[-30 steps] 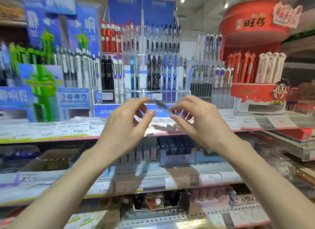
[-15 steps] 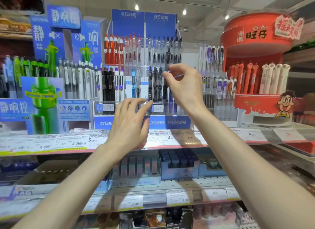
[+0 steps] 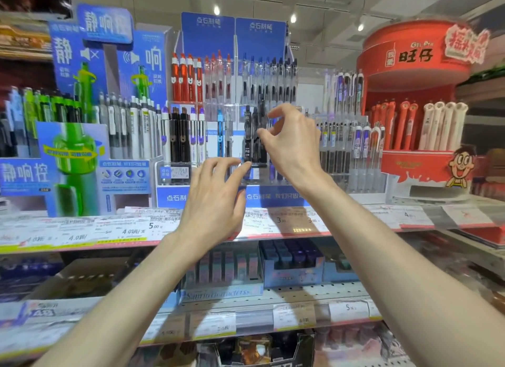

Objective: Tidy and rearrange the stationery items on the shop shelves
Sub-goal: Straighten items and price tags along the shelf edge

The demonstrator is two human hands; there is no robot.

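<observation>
R hand [image 3: 293, 143] fingers curled apart, holds nothing, beside black pens [image 3: 255, 137] frame centre | L hand [image 3: 216, 194] loosely spread below | pens light, stiff, slick; likely pinch mid-barrel

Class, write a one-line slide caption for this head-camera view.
Right hand reaches to black pens in a clear acrylic display rack; left hand hovers below.
</observation>
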